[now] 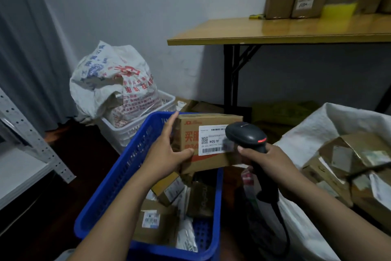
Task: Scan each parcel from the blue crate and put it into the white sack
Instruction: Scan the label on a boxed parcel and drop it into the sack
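My left hand grips a brown cardboard parcel by its left end and holds it above the blue crate. The parcel's white label with barcodes faces me. My right hand grips a black handheld scanner by the handle. The scanner's head points at the label, close in front of it, and a red light shows on it. Several boxes and soft packets lie in the crate below. The white sack stands open at the right with several parcels inside.
A white basket with a printed woven bag sits behind the crate. A wooden table with cardboard boxes stands at the back right. A grey metal shelf is at the left. The scanner's cable hangs down beside the sack.
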